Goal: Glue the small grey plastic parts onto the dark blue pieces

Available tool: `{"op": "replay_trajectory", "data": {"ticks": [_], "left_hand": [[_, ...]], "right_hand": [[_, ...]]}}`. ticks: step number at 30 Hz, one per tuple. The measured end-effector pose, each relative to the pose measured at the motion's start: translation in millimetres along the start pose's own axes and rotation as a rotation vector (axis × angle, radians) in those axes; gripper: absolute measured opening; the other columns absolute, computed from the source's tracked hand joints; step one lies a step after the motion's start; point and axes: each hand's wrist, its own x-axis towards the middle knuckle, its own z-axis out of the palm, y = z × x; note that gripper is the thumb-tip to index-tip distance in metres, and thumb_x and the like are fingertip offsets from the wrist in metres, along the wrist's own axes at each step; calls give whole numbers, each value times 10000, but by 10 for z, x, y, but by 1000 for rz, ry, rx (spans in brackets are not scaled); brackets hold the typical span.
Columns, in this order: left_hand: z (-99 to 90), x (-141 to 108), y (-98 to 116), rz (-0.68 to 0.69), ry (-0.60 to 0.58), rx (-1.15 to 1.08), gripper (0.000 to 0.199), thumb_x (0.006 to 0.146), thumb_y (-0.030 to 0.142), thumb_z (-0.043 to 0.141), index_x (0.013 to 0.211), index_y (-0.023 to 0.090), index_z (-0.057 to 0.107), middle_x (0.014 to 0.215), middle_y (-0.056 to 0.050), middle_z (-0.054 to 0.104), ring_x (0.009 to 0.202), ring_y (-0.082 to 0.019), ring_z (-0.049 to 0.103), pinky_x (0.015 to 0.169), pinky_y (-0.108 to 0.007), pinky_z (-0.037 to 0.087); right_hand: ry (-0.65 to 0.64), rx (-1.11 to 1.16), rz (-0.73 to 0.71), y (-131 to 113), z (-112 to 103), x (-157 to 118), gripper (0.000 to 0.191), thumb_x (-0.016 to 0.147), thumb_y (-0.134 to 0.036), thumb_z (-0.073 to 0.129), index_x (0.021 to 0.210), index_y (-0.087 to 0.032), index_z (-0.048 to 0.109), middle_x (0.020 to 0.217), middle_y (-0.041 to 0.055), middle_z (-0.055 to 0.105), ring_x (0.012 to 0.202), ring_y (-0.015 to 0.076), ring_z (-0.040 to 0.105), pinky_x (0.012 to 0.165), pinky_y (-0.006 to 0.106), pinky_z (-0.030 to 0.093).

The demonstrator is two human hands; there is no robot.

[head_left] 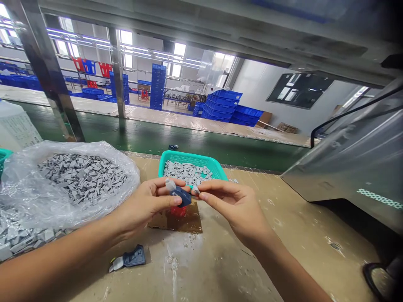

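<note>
The left hand (147, 205) is holding a small dark blue part (181, 196) above the workbench (283, 235), its thumb and fingers closing around the piece, which has a pale grey tip showing at its upper left. The right hand (234, 205) is coming in from the right, its thumb and forefinger pinching a tiny grey piece (195, 191) just beside the blue part; whether the two are touching is too small to tell. Both hands are meeting in the middle of the scene, just in front of a teal basket (163, 161) that is holding a heap of small grey parts (187, 171). Under the hands a brown, glossy patch (185, 222) is lying on the bench with something red (178, 211) showing on it. Nearer and to the left, a second dark blue part with a pale tip (128, 259) is lying flat on the bench, well apart from the hands. At the far left a clear plastic bag (25, 201) is sitting open, filled with many more grey parts (83, 176). Beyond the bench a green conveyor belt (157, 138) is running across the scene, and stacks of blue crates (231, 107) are standing in the far background. A grey metal machine housing (352, 159) is standing at the right
</note>
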Motion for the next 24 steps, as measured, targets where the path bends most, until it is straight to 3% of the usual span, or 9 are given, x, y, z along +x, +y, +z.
{"op": "replay_trajectory", "data": {"ticks": [6,10,15,17,21,24], "left_hand": [[-3,6,1,77,36,144,258,622,162,705,877,168,666,854,-13,686,820,-149,604,785,-259,454],[-9,-7,-1,117,5,275,183,653,212,677,822,141,676,838,-35,682,807,-182,606,782,-298,457],[22,-20,2,186,131,251,221,648,233,683,853,154,658,827,-22,678,817,-175,598,753,-271,458],[18,-9,40,208,117,253,254,661,226,675,907,171,642,833,-11,672,824,-162,595,744,-254,458],[-113,67,215,310,57,474,241,663,253,678,894,190,651,857,-14,645,826,-159,582,725,-245,454],[-326,139,380,407,176,597,214,639,307,697,798,169,662,866,-37,630,807,-171,587,728,-268,458]], "right_hand": [[-18,-63,-31,-11,100,0,20,641,-204,670,649,-191,684,695,16,683,675,167,643,634,272,564],[-50,-192,-133,23,112,-7,55,690,-196,636,666,-201,684,712,27,675,685,173,632,632,288,547],[-105,-357,-297,25,133,-92,174,726,-207,633,889,-235,688,902,45,632,849,197,594,770,337,503],[-135,-396,-314,0,130,-115,253,739,-220,623,985,-262,662,985,47,596,924,202,569,822,346,487],[-205,-426,-298,25,-19,27,336,765,-287,593,1100,-294,592,1091,51,546,1024,215,526,880,369,459],[-120,-390,-222,188,-265,325,428,786,-304,542,1201,-213,491,990,83,582,832,186,598,743,339,521]]}}
